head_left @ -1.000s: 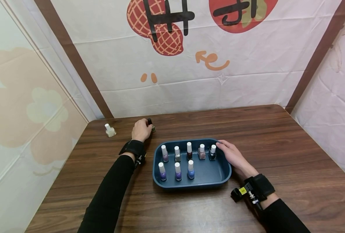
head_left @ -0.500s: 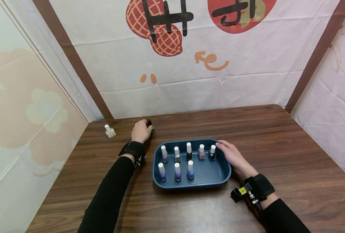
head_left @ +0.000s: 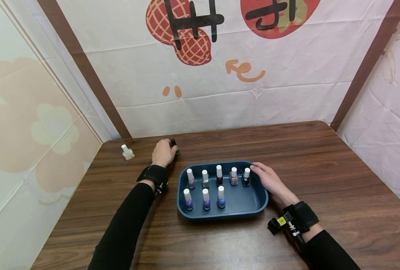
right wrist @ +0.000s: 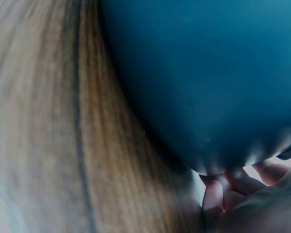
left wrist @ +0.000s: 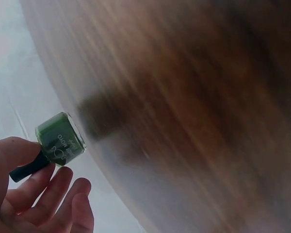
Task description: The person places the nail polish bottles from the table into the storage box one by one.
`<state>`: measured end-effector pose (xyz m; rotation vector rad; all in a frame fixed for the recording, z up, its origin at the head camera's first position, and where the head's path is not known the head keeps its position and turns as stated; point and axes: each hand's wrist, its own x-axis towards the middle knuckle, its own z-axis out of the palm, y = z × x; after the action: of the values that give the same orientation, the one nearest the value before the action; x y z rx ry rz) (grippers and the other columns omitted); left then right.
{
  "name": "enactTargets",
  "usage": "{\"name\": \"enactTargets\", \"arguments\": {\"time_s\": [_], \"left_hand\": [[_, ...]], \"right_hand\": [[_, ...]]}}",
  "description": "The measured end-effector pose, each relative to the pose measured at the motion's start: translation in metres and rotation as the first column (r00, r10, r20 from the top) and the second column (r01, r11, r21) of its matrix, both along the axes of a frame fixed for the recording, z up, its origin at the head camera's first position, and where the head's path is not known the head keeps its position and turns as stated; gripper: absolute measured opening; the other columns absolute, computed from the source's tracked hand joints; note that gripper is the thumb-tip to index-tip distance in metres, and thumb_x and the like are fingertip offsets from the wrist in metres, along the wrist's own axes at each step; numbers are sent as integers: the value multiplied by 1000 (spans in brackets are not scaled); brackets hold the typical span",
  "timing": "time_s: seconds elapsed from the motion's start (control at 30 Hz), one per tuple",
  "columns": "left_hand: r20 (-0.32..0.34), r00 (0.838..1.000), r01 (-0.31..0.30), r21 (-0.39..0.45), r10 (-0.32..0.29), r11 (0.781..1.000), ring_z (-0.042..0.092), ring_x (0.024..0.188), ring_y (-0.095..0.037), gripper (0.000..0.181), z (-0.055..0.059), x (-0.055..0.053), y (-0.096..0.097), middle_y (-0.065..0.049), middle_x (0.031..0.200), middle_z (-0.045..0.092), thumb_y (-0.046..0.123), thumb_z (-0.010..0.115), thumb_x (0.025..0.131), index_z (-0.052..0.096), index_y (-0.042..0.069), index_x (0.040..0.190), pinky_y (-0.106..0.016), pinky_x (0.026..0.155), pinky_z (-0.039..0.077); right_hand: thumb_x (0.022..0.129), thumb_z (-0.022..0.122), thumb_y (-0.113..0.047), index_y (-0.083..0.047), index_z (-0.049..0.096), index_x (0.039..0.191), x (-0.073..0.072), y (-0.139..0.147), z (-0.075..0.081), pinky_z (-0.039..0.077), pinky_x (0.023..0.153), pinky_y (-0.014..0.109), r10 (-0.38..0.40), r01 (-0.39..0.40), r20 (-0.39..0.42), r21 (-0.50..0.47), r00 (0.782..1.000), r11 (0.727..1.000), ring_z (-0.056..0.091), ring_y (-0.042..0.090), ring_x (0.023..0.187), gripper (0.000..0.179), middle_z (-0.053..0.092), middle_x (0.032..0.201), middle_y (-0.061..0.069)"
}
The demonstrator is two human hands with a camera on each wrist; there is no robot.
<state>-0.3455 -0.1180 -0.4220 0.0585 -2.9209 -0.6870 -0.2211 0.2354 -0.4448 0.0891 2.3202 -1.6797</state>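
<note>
My left hand is at the back left of the table. Its thumb and index finger pinch the dark cap of a green nail polish bottle, cap towards the palm. Whether the bottle's base touches the tabletop, I cannot tell. My right hand holds the right back corner of a blue tray, thumb over the rim and fingers against the outer wall. Inside the tray stand several white-capped nail polish bottles in two rows, among them a blue bottle and a dark red bottle.
A pale cream nail polish bottle with a white cap stands near the far left corner of the wooden table. Printed cloth hangs behind the table's back edge, with more cloth at both sides.
Almost nothing moves. My left wrist has lowered very slightly while the fingers stay on the green bottle's cap. The tray and right hand hold still.
</note>
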Motion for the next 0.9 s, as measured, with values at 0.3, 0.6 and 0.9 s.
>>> {"name": "enactTargets", "arguments": {"time_s": [0.3, 0.6, 0.9], "left_hand": [[-23, 999, 29, -12, -30, 999, 58, 95, -32, 29, 4, 3, -2, -17, 106, 60, 25, 54, 96, 62, 0, 107, -45, 81, 49], [-26, 998, 60, -17, -60, 998, 56, 95, -29, 29, 9, 9, 1, -15, 108, 58, 26, 55, 95, 62, 0, 107, -43, 81, 48], [-37, 994, 99, -5, -99, 995, 56, 95, -29, 31, 17, 15, 2, -15, 109, 59, 27, 55, 94, 63, 0, 107, -43, 81, 48]], "right_hand": [[104, 36, -37, -6, 39, 145, 1, -1, 2, 24, 114, 58, 4, -4, -1, 9, 1000, 1000, 31, 36, 139, 51, 35, 151, 19], [104, 36, -37, -6, 39, 145, 2, -1, 0, 23, 114, 59, 7, -7, 0, 4, 1000, 1000, 31, 36, 140, 51, 35, 151, 19], [104, 35, -36, -6, 39, 144, 2, -1, 1, 23, 114, 58, 4, -4, 1, -10, 1000, 1000, 31, 36, 140, 50, 36, 150, 19]]}}
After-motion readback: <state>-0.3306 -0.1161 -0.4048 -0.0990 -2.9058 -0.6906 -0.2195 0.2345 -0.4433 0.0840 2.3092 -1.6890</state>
